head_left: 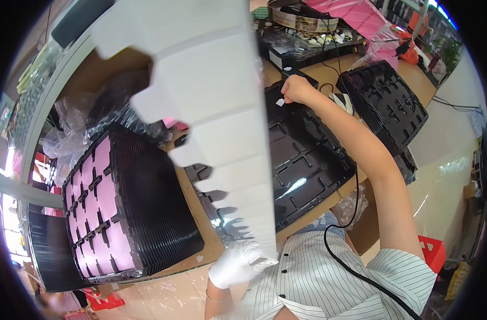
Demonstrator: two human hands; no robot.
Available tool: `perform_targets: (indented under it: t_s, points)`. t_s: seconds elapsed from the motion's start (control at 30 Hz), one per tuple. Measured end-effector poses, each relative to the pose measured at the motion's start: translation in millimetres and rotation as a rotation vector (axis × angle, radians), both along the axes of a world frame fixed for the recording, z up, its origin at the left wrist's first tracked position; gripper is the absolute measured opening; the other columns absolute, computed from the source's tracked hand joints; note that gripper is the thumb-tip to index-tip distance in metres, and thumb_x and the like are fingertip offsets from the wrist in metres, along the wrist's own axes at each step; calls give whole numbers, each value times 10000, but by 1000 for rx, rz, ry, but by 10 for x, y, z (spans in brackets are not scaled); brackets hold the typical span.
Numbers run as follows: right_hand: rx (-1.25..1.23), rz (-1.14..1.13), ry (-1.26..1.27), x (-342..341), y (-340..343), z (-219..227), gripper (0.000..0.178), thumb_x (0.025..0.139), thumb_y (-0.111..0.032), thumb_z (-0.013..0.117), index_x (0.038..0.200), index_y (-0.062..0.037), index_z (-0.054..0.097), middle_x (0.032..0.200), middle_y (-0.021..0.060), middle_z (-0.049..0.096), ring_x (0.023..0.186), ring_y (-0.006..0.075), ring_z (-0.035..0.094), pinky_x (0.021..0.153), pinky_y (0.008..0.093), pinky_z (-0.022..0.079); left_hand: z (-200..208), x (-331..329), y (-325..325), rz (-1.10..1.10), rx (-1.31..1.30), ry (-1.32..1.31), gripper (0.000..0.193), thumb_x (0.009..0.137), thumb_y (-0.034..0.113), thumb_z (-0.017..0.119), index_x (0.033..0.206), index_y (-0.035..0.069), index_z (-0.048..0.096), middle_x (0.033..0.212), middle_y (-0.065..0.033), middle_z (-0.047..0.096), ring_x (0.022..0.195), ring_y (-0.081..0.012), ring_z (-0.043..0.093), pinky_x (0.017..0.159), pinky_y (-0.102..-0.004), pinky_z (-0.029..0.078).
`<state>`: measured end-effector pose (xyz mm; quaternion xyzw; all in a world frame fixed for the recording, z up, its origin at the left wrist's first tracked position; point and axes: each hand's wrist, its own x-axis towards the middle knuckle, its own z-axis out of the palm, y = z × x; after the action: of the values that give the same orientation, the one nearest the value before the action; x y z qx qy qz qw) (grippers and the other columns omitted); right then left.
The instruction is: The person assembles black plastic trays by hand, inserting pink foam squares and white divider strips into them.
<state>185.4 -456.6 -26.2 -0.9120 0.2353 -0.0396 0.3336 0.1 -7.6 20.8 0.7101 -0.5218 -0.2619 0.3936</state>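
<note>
At the worktop's point(418, 81) near edge, the gloved left hand point(237, 265) grips a long, matte white strip point(211, 85), scalloped along one side, hiding part of a glossy, ridged black tray point(313, 152). Right hand point(299, 89): fingers curled near a white tab point(280, 102), grip unclear. Tray stacks point(158, 202) flank left and right ends.

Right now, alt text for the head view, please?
The white-gloved left hand holds a long white strip with a notched edge. The bare right hand is near a small white piece at the far end of a black tray; stacked black trays flank it.
</note>
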Motion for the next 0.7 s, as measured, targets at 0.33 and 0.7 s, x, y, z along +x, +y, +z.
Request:
perform_targets:
  t_s: [0.33, 0.7]
  points:
    - [-422, 205, 219, 57, 287, 286, 166, 670, -116, 772, 753, 24, 742, 709, 172, 701, 685, 266, 717, 651, 383, 567, -34, 17, -21, 2, 18, 76, 153, 831, 226, 733, 939, 117, 738, 886, -68, 721, 807, -276, 692, 706, -365, 545]
    - [-588, 248, 455, 149, 477, 477, 194, 659, -112, 768, 774, 42, 743, 801, 236, 702, 818, 355, 715, 719, 422, 562, 45, 11, -45, 19, 32, 42, 175, 823, 236, 740, 929, 97, 733, 882, -78, 715, 803, -282, 689, 726, -366, 546]
